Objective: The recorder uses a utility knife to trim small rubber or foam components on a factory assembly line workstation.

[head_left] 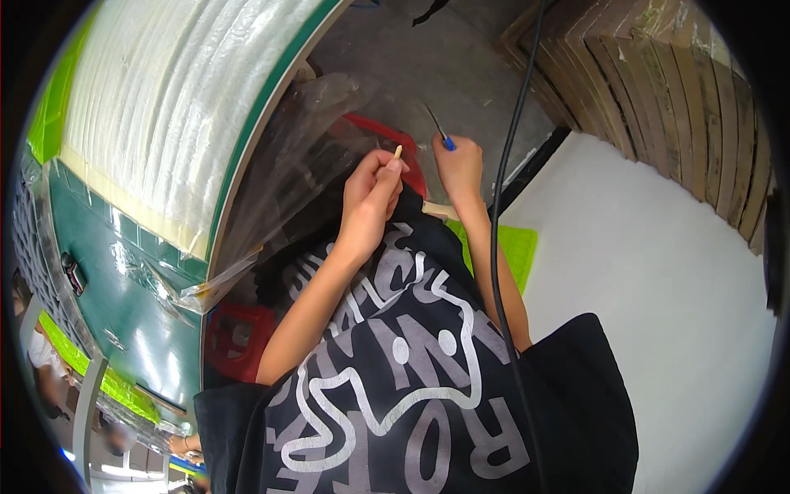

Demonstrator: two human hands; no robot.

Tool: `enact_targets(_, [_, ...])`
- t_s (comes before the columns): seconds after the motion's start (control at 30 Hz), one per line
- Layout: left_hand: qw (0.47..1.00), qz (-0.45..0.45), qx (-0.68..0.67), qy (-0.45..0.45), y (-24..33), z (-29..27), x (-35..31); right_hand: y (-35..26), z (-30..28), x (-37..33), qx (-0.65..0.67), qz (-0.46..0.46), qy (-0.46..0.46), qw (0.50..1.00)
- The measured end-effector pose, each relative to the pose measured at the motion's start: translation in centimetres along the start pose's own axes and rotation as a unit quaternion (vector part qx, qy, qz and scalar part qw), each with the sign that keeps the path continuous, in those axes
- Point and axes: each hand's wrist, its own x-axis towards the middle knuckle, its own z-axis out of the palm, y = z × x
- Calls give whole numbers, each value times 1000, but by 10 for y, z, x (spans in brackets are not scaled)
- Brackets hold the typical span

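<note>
My left hand [370, 198] is closed, pinching a small pale stick-like piece [398, 153] between thumb and fingers, its tip pointing up. Just to the right, my right hand [461, 169] is wrapped round a thin-bladed tool with a blue handle [448, 143]. Its slim metal blade slants up and to the left from the fist; its exact kind does not show. The hands are apart, in front of my black printed shirt. Behind the left hand lies a red plastic rim [387, 129], partly covered.
On the left, a green table [140, 247] carries stacked white foamy sheets [173, 90]; clear plastic film [280, 165] hangs from its edge. A black cable [512, 123] runs down beside my right arm. Stacked brown boards [658, 90] and a white surface [642, 272] lie right.
</note>
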Motion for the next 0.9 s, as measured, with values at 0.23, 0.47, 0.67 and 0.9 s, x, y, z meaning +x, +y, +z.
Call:
enact_targets(0.23, [999,-3,22,-27,3,1,-1,-34,-26,-31,105,-99,-80,986])
enact_targets(0.47, [997,35,69,-14,-3,0,1,-32,-28,-29,27,-168,-12,985])
enact_targets(0.67, [995,38,91,5,-6,-1,2,-34,-29,-29,-38,-169,29,985])
enact_targets(0.9, [998,31,62,1,-4,5,0,-37,-31,-27,-54,-216,91,971])
